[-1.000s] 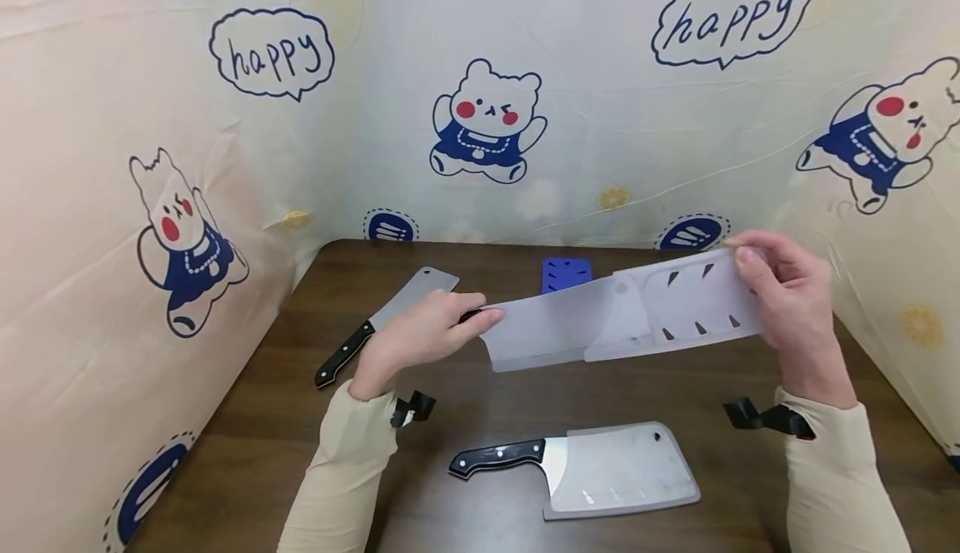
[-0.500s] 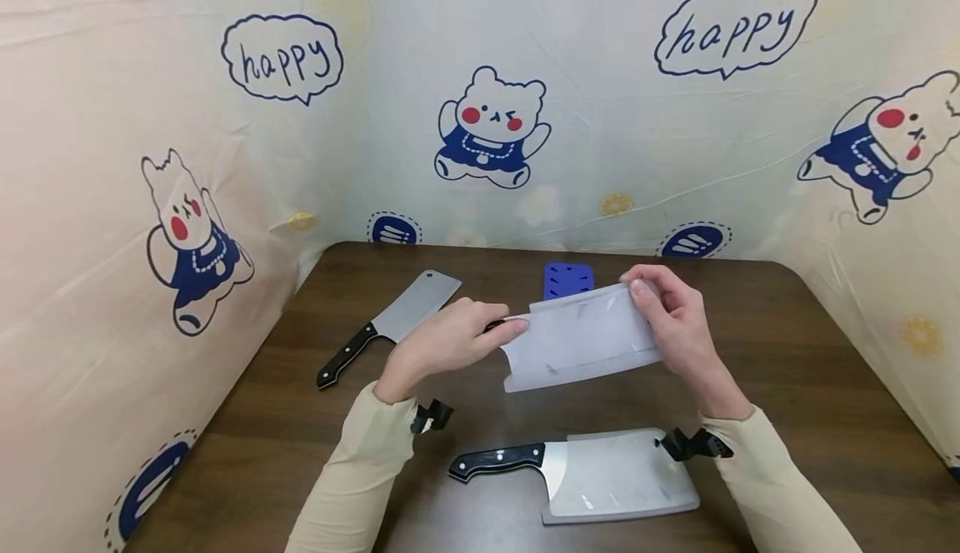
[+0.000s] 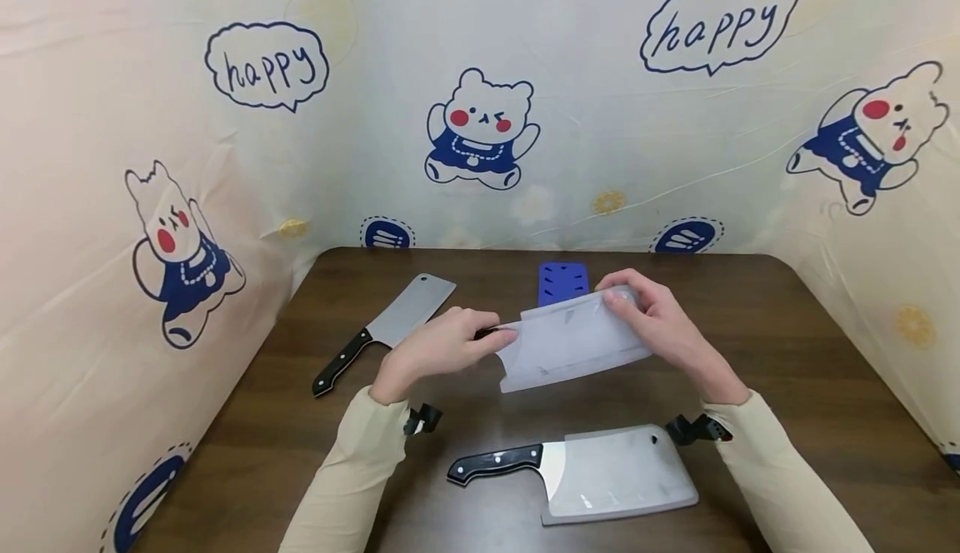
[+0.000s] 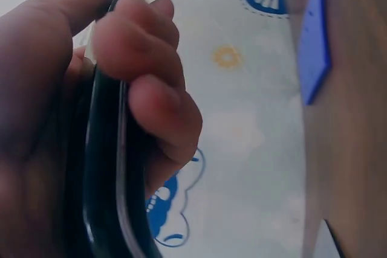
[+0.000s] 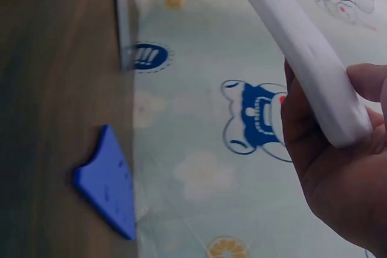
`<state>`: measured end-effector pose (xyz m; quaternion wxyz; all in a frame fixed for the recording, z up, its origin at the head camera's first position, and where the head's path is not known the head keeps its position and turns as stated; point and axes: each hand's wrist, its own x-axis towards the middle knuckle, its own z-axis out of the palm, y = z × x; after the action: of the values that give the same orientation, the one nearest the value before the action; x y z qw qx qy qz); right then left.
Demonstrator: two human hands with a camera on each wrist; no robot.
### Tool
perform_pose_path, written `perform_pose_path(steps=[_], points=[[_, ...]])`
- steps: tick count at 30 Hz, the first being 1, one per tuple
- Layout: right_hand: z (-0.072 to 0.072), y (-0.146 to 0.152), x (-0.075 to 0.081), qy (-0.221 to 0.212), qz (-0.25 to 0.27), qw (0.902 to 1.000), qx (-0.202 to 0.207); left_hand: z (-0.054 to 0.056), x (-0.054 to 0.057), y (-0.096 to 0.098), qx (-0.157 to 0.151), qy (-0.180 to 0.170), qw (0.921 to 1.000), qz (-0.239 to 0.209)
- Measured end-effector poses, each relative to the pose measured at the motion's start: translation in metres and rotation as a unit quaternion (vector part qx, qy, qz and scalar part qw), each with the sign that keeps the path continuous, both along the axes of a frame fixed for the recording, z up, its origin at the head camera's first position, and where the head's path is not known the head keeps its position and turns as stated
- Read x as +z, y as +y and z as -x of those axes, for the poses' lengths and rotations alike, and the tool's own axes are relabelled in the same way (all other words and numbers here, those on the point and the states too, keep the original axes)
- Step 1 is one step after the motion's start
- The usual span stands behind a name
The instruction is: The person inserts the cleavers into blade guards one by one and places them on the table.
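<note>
In the head view my left hand [image 3: 442,343] grips the black handle of a cleaver above the table. The left wrist view shows the fingers curled round that handle [image 4: 106,167]. A translucent white blade guard [image 3: 577,336] covers nearly all of the cleaver's blade. My right hand [image 3: 663,324] pinches the guard's far end, thumb on the near face. Seen from the right wrist, the white guard [image 5: 308,58] lies between thumb and fingers. Below the hands, another cleaver [image 3: 618,474] lies on the table in a similar clear guard, its black handle pointing left.
A bare-bladed cleaver [image 3: 412,307] lies at the back left of the dark wooden table [image 3: 750,328], partly behind the left hand. Near the back edge is a blue slotted blade guard [image 3: 562,282]. A printed cloth [image 3: 585,120] hangs behind and at the sides.
My right hand has moved left, sliding the white guard along the blade towards the handle. Over the last half second both hands have barely moved.
</note>
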<state>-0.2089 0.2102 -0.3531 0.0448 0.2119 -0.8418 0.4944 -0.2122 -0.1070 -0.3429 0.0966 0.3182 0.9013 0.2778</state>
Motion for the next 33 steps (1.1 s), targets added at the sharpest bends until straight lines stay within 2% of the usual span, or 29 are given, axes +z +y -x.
perform_pose_path(steps=[4, 11, 17, 22, 24, 27, 30, 33], points=[[0.01, 0.003, -0.015, -0.014, -0.052, 0.9976, 0.044, 0.002, -0.011, -0.007, -0.004, -0.037, 0.9992, 0.015], [0.025, 0.004, -0.047, -0.03, -0.13, 0.985, 0.109, 0.008, -0.043, -0.017, -0.011, -0.091, 0.9937, 0.065], [0.036, 0.001, -0.061, -0.068, -0.155, 0.9739, 0.152, 0.007, -0.056, -0.018, -0.022, -0.11, 0.9895, 0.091], [0.039, -0.001, -0.071, -0.08, -0.164, 0.9691, 0.166, 0.008, -0.064, -0.02, -0.021, -0.12, 0.9874, 0.101], [0.039, -0.002, -0.074, -0.082, -0.17, 0.9685, 0.163, 0.009, -0.066, -0.02, -0.019, -0.116, 0.9878, 0.102], [0.039, -0.003, -0.075, -0.079, -0.177, 0.9694, 0.151, 0.01, -0.067, -0.021, -0.014, -0.09, 0.9908, 0.1], [0.042, -0.003, -0.069, -0.065, -0.175, 0.974, 0.128, 0.011, -0.065, -0.024, -0.001, -0.055, 0.9938, 0.097], [0.05, -0.004, -0.061, -0.052, -0.176, 0.9766, 0.112, 0.012, -0.061, -0.029, 0.012, -0.036, 0.9952, 0.09]])
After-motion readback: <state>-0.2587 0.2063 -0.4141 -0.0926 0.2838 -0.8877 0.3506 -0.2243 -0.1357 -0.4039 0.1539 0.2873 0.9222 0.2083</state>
